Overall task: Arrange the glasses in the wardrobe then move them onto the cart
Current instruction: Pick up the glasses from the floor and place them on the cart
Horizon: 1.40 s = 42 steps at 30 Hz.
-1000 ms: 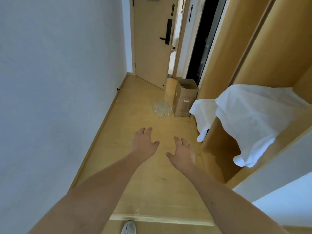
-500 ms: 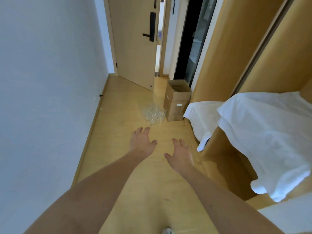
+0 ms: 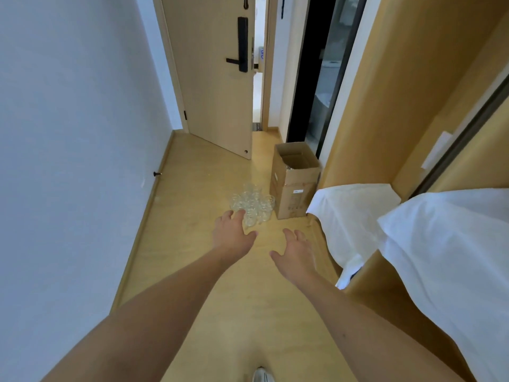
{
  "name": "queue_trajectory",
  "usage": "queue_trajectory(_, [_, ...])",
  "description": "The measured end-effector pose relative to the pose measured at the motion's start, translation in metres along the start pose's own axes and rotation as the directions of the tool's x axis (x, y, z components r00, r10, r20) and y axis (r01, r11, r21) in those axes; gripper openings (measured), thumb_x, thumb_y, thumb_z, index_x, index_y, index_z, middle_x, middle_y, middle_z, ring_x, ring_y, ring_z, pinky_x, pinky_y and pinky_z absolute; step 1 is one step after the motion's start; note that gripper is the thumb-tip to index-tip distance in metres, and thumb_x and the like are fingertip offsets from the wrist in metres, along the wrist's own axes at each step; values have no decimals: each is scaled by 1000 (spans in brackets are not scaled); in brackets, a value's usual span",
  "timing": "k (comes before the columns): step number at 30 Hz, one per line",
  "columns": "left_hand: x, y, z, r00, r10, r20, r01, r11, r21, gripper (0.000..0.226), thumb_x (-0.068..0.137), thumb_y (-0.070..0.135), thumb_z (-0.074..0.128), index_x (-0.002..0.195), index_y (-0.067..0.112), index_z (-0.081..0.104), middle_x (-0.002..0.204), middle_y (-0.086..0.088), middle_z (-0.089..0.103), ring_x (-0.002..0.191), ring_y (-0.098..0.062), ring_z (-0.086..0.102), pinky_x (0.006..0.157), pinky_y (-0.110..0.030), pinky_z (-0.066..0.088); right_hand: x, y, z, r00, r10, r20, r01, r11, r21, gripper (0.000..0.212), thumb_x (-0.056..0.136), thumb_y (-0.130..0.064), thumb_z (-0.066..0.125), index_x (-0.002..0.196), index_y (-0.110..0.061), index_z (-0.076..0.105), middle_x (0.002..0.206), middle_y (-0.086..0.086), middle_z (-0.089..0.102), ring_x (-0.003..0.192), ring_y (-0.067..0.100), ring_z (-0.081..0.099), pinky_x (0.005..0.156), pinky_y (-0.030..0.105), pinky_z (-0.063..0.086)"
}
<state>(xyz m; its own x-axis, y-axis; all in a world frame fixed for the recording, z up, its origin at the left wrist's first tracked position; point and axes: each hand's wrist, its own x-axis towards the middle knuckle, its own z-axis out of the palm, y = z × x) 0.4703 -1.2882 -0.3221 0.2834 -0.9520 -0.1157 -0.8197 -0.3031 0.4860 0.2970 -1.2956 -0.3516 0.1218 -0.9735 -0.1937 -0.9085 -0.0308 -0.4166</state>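
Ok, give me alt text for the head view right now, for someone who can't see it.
Both hands, left hand and right hand, reach forward open and empty along a wooden-floored hallway toward a cluster of clear glasses on the floor beside an open cardboard box. White cloths drape surfaces on the right.

You get soft, even daylight; brightest through the gap beside the door; wide-angle bending at the edges; slight blur.

Bare wooden floor open between left wall and white cloth draped at right. Ahead, cluster of glasses on floor, touching or just beside cardboard box. Free strip left of glasses, along wall. Ajar door beyond.
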Motion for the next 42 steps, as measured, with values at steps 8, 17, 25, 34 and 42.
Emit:
queue_trajectory(8, [112, 13, 2, 998, -51, 23, 51, 999, 5, 71, 91, 45, 66, 152, 21, 39, 157, -13, 35, 141, -34, 35, 114, -41, 32, 120, -6, -13, 998, 9, 56, -11, 999, 32, 71, 93, -44, 64, 153, -19, 35, 155, 9, 34, 139, 33, 36, 112, 43, 37])
queue_trajectory(17, [240, -17, 16, 995, -75, 63, 74, 997, 11, 73, 90, 48, 66, 152, 22, 39, 156, -14, 37, 140, -35, 36, 113, -42, 32, 237, -31, 14, 992, 55, 117, -57, 998, 14, 71, 92, -45, 65, 153, -19, 37, 154, 9, 35, 138, 33, 38, 112, 41, 38])
queue_trajectory(25, [382, -65, 21, 982, -102, 159, 105, 994, -12, 72, 90, 48, 66, 151, 21, 41, 156, -14, 38, 140, -35, 38, 113, -39, 33, 359, -76, 53, 965, 169, 200, -166, 986, -32, 71, 91, -46, 66, 151, -22, 38, 154, 8, 36, 137, 33, 40, 110, 38, 37])
queue_trajectory(34, [497, -105, 24, 950, -145, 278, 156, 988, -21, 71, 90, 45, 68, 151, 19, 42, 154, -14, 39, 141, -35, 36, 113, -40, 34, 457, -108, 82, 915, 268, 302, -273, 962, -26, 72, 91, -44, 66, 152, -19, 39, 150, 9, 40, 136, 33, 42, 110, 38, 38])
queue_trajectory(42, [576, -112, 56, 924, -201, 324, 227, 973, -43, 71, 88, 45, 71, 148, 19, 46, 152, -12, 43, 138, -34, 39, 111, -43, 37, 529, -92, 100, 864, 310, 398, -306, 949, -73, 70, 95, -44, 62, 154, -18, 34, 152, 9, 38, 136, 30, 43, 110, 37, 39])
